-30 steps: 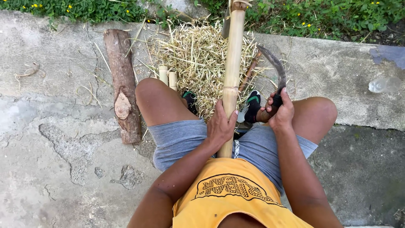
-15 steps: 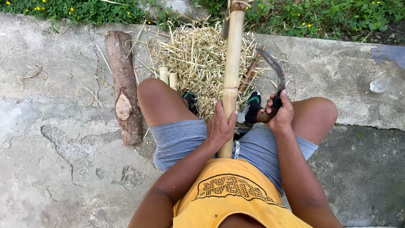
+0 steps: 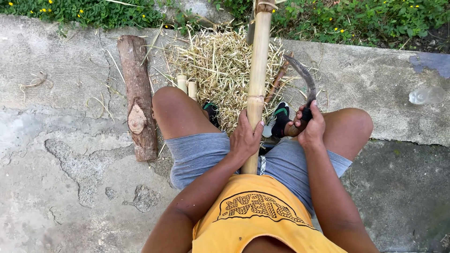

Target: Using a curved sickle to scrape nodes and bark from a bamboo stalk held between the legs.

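I sit on concrete with a long bamboo pole (image 3: 259,61) standing between my knees, running from my lap up past the top of the view. My left hand (image 3: 246,138) is wrapped around the pole low down, near a node. My right hand (image 3: 309,126) grips the handle of a curved dark sickle knife (image 3: 303,77), its blade pointing up and lying just right of the pole, apart from it. A heap of pale bamboo shavings (image 3: 218,65) lies behind the pole, in front of my feet.
A cut log (image 3: 138,96) lies on the concrete left of my left knee. Two short bamboo stubs (image 3: 186,86) stand by that knee. A clear plastic bottle (image 3: 426,95) lies at the far right. Grass and weeds (image 3: 93,11) edge the slab at the top.
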